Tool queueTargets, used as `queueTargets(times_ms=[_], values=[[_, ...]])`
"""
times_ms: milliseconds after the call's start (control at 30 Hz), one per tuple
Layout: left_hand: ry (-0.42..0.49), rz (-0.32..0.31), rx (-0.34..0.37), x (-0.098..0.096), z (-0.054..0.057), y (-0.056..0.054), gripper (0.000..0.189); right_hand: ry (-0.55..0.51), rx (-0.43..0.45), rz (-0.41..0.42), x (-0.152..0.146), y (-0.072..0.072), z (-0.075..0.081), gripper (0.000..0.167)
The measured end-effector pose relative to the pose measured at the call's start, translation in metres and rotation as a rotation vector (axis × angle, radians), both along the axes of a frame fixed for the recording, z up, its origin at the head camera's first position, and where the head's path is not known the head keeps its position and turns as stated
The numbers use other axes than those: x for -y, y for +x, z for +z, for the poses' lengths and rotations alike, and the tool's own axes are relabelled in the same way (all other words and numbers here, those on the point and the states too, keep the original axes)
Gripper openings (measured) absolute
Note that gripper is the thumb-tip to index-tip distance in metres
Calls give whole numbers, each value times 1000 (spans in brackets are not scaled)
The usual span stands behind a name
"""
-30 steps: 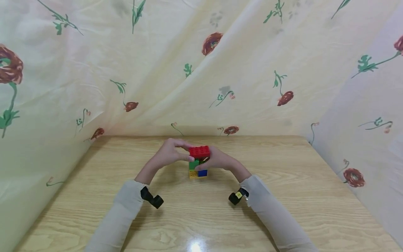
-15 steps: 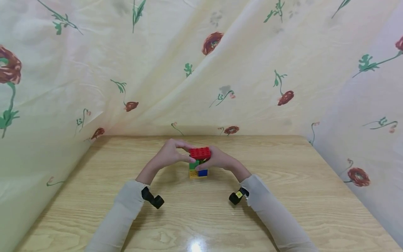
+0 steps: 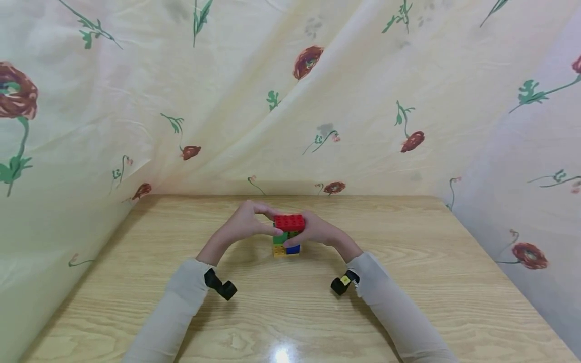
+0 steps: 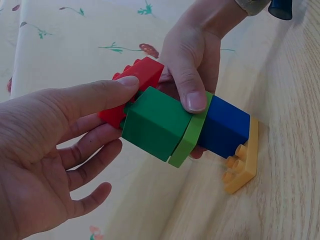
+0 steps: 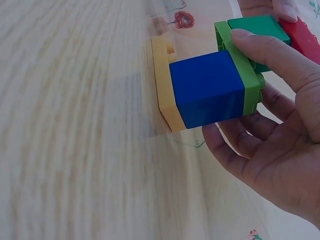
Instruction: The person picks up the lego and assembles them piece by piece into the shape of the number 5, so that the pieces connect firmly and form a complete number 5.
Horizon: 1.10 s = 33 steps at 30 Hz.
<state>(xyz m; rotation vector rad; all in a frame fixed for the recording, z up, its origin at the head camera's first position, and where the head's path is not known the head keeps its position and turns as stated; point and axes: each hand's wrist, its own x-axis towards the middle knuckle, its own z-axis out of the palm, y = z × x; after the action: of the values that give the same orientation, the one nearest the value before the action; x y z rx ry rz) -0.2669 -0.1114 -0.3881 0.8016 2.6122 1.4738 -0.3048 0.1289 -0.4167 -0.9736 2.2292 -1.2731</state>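
A small tower of toy building bricks stands on the table. Its yellow plate (image 4: 246,170) is at the bottom, with a blue brick (image 5: 207,90) covering part of its studs. Above these lie a light green plate (image 4: 189,140) and a dark green brick (image 4: 155,122), offset to the side away from the blue one. My left hand (image 3: 240,224) pinches a red brick (image 3: 289,222) between thumb and fingers, right at the studs of the dark green brick. From the other side my right hand (image 3: 320,229) grips the tower around the light green plate, thumb in front.
The wood-grain table (image 3: 290,312) stretches out on both sides of the tower. A flower-printed cloth (image 3: 236,101) hangs behind it and along both sides. Each wrist wears a black camera on a strap, such as the left camera (image 3: 227,290).
The red brick has come down slightly and a little to the right, closer onto the bricks below. Both hands keep nearly the same place and hold.
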Motion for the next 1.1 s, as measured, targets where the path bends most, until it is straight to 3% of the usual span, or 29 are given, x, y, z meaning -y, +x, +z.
queueTargets(times_ms=[733,1100], values=[[-30,0,-19,1,0,-3,40,-16,35,-24,-1,-2,-2,44],[-28,6,6,-1,2,-2,40,7,31,-36,0,-2,0,43]])
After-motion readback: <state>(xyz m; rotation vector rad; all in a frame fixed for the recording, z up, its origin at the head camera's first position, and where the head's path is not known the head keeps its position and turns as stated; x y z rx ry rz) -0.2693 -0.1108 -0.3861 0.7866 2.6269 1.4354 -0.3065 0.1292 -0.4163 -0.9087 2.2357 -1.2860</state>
